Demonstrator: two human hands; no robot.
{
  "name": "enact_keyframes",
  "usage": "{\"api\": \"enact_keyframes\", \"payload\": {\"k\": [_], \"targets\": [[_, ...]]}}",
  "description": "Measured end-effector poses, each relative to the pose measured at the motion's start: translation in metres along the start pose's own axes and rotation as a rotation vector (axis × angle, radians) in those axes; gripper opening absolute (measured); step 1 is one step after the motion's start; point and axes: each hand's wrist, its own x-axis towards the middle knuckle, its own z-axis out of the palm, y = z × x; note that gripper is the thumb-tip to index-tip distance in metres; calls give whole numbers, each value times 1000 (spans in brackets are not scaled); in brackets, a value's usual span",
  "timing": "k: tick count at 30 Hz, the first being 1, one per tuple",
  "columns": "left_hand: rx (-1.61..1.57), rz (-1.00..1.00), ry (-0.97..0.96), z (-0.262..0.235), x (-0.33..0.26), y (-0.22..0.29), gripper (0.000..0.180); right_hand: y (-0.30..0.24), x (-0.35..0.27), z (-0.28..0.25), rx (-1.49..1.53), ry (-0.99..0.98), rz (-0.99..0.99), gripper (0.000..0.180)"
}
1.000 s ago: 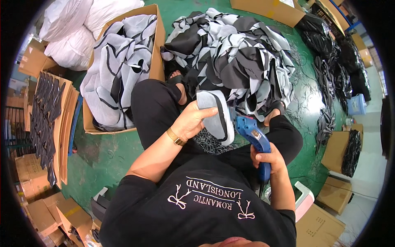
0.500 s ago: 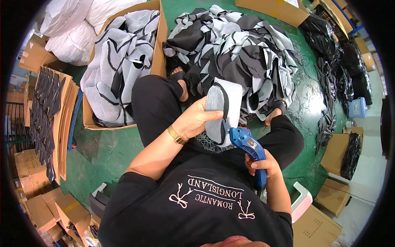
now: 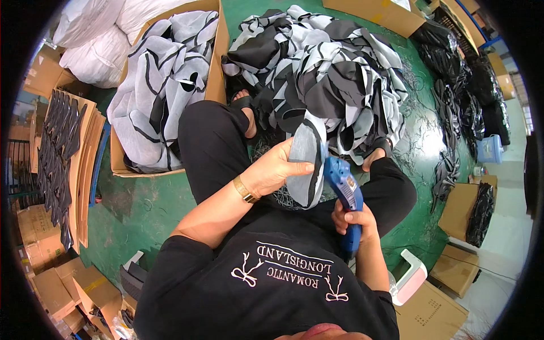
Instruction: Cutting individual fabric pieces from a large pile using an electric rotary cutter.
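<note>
My left hand point(image 3: 273, 170) pinches a grey-white fabric piece point(image 3: 306, 164) with a black edge band, thumb lying across its near face. The piece stands upright and shows a long rounded outline. In my right hand point(image 3: 358, 220) is a blue handheld electric cutter point(image 3: 344, 187), gripped round its handle. The cutter's head points away from me, right beside the piece's right edge; its tip is blurred, so I cannot tell whether it touches the fabric. A large heap of grey, white and black fabric pieces point(image 3: 340, 79) lies just beyond, between my feet.
On the left, an open cardboard box point(image 3: 222, 54) holds more black-edged fabric pieces. White sacks point(image 3: 96, 62) stand behind it. Black plastic bags point(image 3: 447, 51) and cartons point(image 3: 456, 269) line the right side. Thread-like trimmings point(image 3: 419, 136) litter the green floor.
The fabric piece has turned in my left hand, so its white right part no longer faces me broadly. The cutter has shifted slightly right and up along its edge.
</note>
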Motion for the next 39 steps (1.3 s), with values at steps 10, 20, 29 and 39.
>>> {"api": "enact_keyframes", "payload": {"k": [10,20,29,39], "targets": [[109,-13,-28,26,-2,-7,46,-58,30,37,-602,263,-425,38],[145,81,217,12,0,-13,12,-39,43,43,-687,261,-374,35],[96,68,339,-6,0,-1,9,-43,-8,20,-604,270,-255,38],[283,55,299,0,-4,16,10,-44,-14,15,-752,200,-74,34]]}}
